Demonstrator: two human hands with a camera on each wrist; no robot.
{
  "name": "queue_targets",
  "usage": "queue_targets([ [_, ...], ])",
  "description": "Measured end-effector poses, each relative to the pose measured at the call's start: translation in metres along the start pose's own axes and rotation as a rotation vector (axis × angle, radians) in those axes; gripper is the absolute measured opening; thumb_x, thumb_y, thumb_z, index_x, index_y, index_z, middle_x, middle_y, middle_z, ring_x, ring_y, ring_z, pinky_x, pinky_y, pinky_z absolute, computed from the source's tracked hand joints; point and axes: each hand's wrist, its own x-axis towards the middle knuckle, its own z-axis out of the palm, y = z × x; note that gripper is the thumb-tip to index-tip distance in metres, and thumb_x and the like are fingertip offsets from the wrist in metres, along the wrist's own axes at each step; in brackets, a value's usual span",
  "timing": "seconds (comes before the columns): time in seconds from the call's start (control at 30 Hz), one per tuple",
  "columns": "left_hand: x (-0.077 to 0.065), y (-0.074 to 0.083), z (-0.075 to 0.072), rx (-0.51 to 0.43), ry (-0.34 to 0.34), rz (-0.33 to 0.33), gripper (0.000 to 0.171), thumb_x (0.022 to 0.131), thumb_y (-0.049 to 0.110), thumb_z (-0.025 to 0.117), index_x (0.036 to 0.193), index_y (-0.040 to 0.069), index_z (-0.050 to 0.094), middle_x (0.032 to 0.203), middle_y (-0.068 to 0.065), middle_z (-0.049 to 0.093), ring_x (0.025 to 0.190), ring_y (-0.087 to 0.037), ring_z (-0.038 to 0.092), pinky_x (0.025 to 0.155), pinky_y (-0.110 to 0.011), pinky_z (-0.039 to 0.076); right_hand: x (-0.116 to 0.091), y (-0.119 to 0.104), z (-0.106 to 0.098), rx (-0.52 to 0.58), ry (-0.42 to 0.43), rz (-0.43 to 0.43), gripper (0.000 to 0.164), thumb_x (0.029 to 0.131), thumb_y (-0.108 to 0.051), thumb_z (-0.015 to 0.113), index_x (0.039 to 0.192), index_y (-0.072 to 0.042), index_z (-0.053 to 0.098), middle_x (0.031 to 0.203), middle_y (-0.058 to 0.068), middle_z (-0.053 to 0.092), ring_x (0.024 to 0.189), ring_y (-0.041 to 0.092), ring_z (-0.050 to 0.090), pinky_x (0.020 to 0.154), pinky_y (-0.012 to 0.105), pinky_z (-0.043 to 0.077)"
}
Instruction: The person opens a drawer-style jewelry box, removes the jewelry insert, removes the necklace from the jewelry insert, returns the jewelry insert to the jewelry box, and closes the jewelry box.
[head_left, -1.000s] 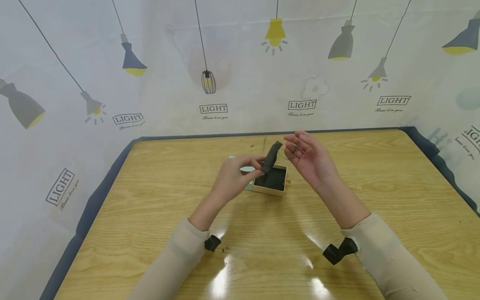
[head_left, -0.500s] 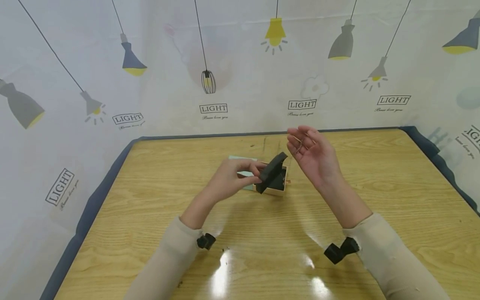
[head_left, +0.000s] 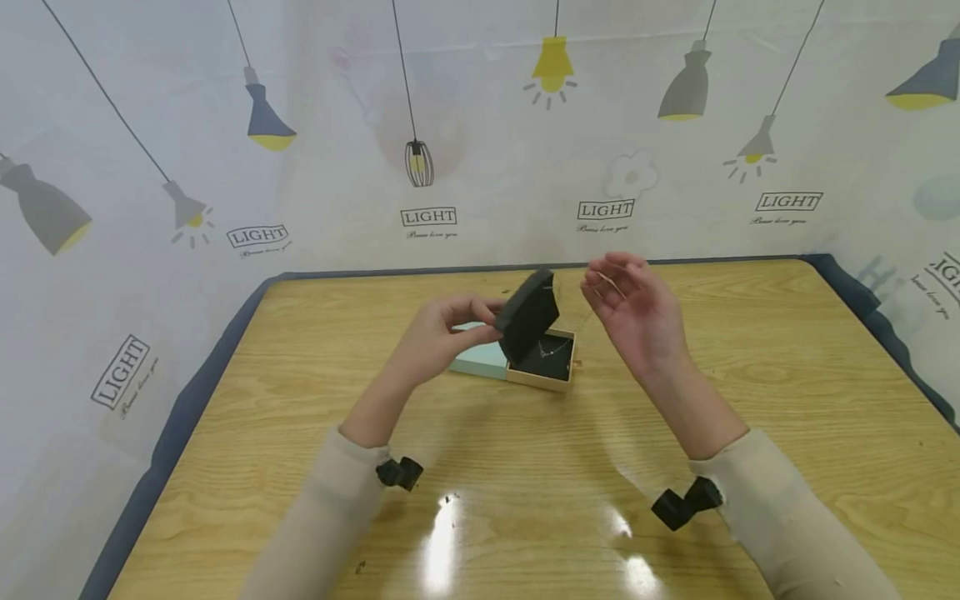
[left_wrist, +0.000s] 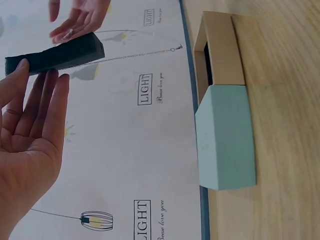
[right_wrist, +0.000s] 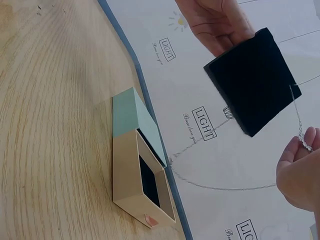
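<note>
My left hand (head_left: 438, 342) pinches a square black foam pad (head_left: 531, 317) by its edge, thumb on one face and fingers on the other. The pad is tilted in the air above an open drawer box (head_left: 542, 384). To its right, my right hand (head_left: 637, 321) is raised palm up with curled fingers. In the right wrist view those fingers hold a silver chain necklace (right_wrist: 303, 142). From there the chain runs to a corner of the pad, and a loop hangs below. The left wrist view shows the clasp end dangling past the pad (left_wrist: 60, 54).
The box's tan drawer (right_wrist: 131, 185) is pulled partly out of its mint-green sleeve (right_wrist: 126, 112) and has a black lining. A small tab (head_left: 577, 363) sits on the drawer's right end. The wooden table (head_left: 300, 400) meets a printed cloth backdrop (head_left: 510, 192) behind.
My left hand has lifted the black pad and drawn it leftward, clear of the drawer, turning its face to view. My right hand has shifted slightly right with the necklace.
</note>
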Motion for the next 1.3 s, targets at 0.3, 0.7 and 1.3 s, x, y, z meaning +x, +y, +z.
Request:
queue_targets([
  [0.3, -0.002, 0.004, -0.014, -0.141, -0.002, 0.0, 0.007, 0.094, -0.003, 0.061, 0.093, -0.009, 0.062, 0.136, -0.024, 0.06, 0.118, -0.029, 0.066, 0.094, -0.033, 0.06, 0.0, -0.005, 0.001, 0.036, 0.053, -0.069, 0.029, 0.104, -0.009, 0.038, 0.098, -0.007, 0.066, 0.102, 0.006, 0.069, 0.098, 0.019, 0.064, 0.099, 0.027, 0.055],
  [0.7, -0.008, 0.002, -0.027, -0.264, -0.038, 0.011, 0.007, 0.093, 0.007, 0.069, 0.089, 0.003, 0.064, 0.135, -0.025, 0.059, 0.102, -0.011, 0.07, 0.089, -0.029, 0.061, 0.002, -0.014, -0.004, 0.061, 0.106, -0.171, 0.022, 0.102, -0.007, 0.042, 0.097, -0.005, 0.063, 0.101, 0.006, 0.064, 0.088, 0.017, 0.06, 0.085, 0.024, 0.056],
  [1.3, -0.002, 0.001, -0.015, -0.334, -0.038, -0.01, 0.021, 0.094, -0.007, 0.057, 0.085, 0.011, 0.061, 0.152, -0.022, 0.046, 0.103, -0.01, 0.07, 0.088, -0.031, 0.062, -0.003, 0.0, 0.011, -0.304, -0.059, -0.076, 0.029, 0.104, -0.007, 0.043, 0.105, -0.013, 0.071, 0.09, 0.001, 0.073, 0.077, 0.013, 0.063, 0.063, 0.021, 0.053],
])
